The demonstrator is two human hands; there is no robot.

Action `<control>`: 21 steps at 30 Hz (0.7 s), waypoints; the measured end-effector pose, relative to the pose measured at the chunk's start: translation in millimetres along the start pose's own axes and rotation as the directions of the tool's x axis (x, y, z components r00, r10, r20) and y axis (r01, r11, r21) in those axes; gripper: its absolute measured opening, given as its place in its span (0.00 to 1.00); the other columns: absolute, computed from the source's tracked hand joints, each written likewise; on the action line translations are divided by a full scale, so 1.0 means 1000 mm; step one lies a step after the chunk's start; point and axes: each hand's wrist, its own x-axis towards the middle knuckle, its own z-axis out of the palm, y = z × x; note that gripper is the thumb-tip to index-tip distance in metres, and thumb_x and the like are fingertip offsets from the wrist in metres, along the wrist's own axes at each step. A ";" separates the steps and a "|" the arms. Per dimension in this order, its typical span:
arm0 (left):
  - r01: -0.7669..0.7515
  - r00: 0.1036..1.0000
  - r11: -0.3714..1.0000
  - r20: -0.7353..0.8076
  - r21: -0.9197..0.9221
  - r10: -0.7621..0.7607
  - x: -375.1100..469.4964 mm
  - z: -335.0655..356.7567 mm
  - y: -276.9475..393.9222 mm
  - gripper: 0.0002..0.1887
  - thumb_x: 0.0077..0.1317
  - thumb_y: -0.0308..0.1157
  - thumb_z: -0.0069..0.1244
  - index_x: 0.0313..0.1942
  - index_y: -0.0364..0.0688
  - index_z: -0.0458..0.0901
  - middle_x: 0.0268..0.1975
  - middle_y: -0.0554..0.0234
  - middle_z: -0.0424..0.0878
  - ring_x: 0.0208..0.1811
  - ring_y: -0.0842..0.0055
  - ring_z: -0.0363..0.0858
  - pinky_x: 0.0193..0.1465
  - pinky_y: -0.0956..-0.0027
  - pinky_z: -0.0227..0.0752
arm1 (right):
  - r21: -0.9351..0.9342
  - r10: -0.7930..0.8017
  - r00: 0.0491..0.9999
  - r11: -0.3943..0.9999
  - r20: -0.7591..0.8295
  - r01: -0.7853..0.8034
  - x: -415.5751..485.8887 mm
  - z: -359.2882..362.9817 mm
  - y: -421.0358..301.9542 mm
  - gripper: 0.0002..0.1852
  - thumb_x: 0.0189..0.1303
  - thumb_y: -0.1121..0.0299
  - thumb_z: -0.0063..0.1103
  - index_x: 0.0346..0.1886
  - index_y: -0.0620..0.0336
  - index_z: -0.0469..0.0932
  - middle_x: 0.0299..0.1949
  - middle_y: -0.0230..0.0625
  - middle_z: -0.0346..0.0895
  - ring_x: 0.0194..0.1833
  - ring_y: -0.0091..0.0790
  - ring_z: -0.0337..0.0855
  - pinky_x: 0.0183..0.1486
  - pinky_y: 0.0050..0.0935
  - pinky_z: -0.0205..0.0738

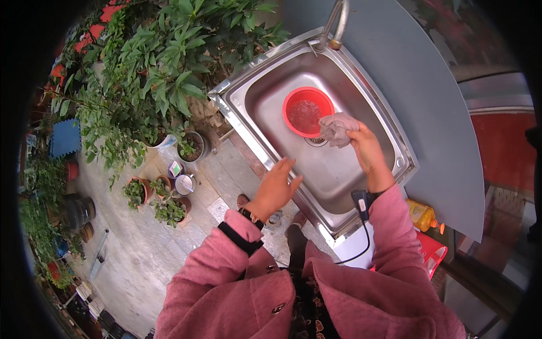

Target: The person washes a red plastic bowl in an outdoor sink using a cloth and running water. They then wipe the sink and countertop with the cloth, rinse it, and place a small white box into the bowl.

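Note:
A stainless steel sink (pixel 330 169) lies before me, with a red plastic bowl (pixel 289 123) of water standing in its basin beside the drain. My right hand (pixel 366 148) grips a crumpled greyish-pink cloth (pixel 338 129) at the bowl's lower right rim, above the basin. Fingers apart and holding nothing, my left hand (pixel 277 186) hovers by the sink's near left edge. At the top of the sink, a metal faucet (pixel 340 27) arches over the corner. Whether the cloth touches the bowl cannot be told.
Leafy plants (pixel 169 63) crowd the sink's upper left side. Several potted plants and a white mug (pixel 185 184) stand on the paved floor. A grey panel (pixel 427 114) borders the right side, near a bottle of yellow liquid (pixel 421 215) and a red bag (pixel 432 254). A cable hangs by my right wrist.

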 end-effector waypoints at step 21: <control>0.142 0.936 0.087 0.105 -0.986 -0.336 0.039 0.094 0.067 0.18 0.75 0.46 0.33 0.50 0.40 0.70 0.44 0.60 0.77 0.44 0.69 0.77 0.49 0.62 0.74 | -0.649 -0.374 0.923 0.724 -0.085 0.234 -0.117 0.036 0.069 0.24 0.64 0.59 0.53 0.58 0.64 0.66 0.51 0.56 0.65 0.50 0.52 0.71 0.55 0.42 0.66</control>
